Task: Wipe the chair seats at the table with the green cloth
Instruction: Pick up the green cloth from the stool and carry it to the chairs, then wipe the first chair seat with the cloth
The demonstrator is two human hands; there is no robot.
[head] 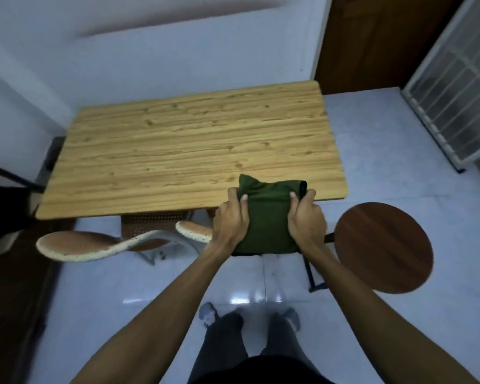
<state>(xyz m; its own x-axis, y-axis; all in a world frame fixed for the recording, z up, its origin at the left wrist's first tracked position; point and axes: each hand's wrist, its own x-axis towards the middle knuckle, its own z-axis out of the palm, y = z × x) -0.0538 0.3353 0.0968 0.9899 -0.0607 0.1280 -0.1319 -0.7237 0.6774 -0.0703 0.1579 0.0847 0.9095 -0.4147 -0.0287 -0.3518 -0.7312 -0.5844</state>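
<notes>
A dark green cloth [266, 214], folded, hangs in the air over the near edge of the wooden table [189, 151]. My left hand [230, 217] grips its left side and my right hand [306, 217] grips its right side, thumbs on top. A round dark wooden stool seat [383, 246] stands to the right of my hands. Left of them is a brown woven chair [153, 223] tucked under the table, with pale curved armrests [75, 245] pointing toward me.
Glossy white floor tiles [399, 151] surround the table. A white wall stands behind it, a brown door [372, 42] at the back right and a white grille [460, 87] at the far right. Dark objects [3, 214] lie at the left. My feet [250, 317] are below.
</notes>
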